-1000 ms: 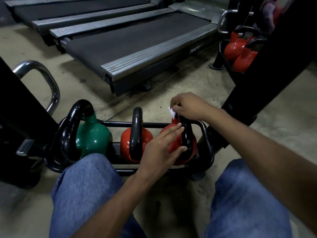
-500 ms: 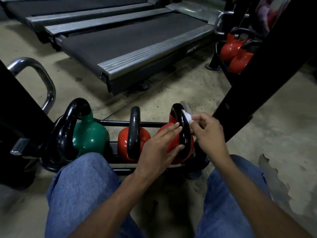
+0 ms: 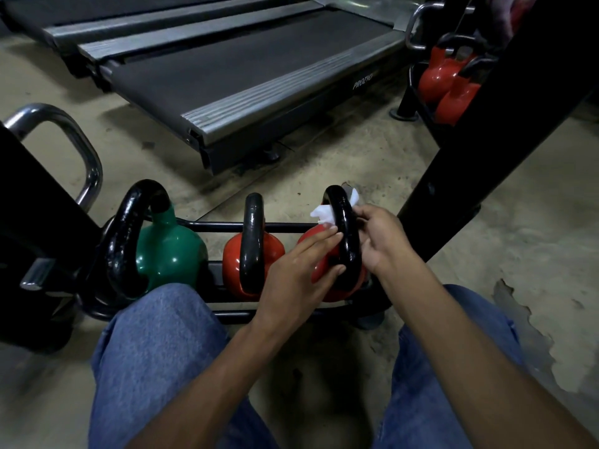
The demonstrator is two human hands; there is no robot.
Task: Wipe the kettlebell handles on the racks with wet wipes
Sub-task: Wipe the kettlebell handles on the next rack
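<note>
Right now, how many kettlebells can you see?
5: green, middle red and right red on the near rack; two red on the far rack. The black post may hide more.

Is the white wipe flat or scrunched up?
Scrunched up: the white wet wipe bunches around the right red kettlebell's black handle, held by the right hand.

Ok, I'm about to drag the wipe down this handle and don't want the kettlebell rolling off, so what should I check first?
1. Is the wipe wrapped round the handle: ok, it shows on both sides.
2. Is the right hand pinching the wipe: ok.
3. Is the left hand steadying the red kettlebell: ok, flat fingers press on it.
4. Kettlebell seated in the rack: cannot tell, the hands hide its base.
5. Path down the handle free: not ok, the left thumb lies against the lower part.
6. Wipe damp: cannot tell.
</note>
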